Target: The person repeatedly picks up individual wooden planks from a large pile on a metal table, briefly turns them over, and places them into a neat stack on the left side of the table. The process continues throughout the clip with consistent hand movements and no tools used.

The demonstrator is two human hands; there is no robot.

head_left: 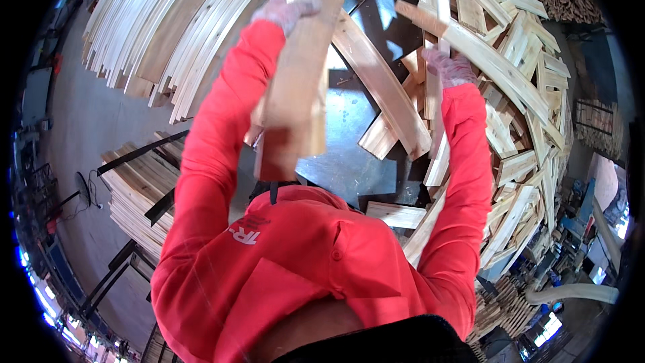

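The left hand point(285, 10), gloved, is at the left edge of the wide board point(299, 74), with fingers laid over its upper face. The underside is hidden, so whether the thumb pinches from below I cannot tell. The wide board's long axis runs away from the person: its far end passes beyond the left hand and leans slightly right, out at the top of the view, while its near end points back toward the chest, a little left. That near end is blurred.

The right hand point(453, 68), also gloved, is at the slat point(435, 104), which runs from the hand back toward the person; I cannot tell whether the fingers close on it. Just beyond the right hand, the plank point(504, 66) slants from far left to near right.

Between the hands, the crosspiece point(383, 84) lies on the dark bench point(346, 128), its far end near the wide board and its near end toward the slat; the block point(379, 136) is by its near end. Left of the left hand are the long boards point(181, 20), side by side. Right of the right hand spreads the pile point(521, 161), its pieces pointing many ways.
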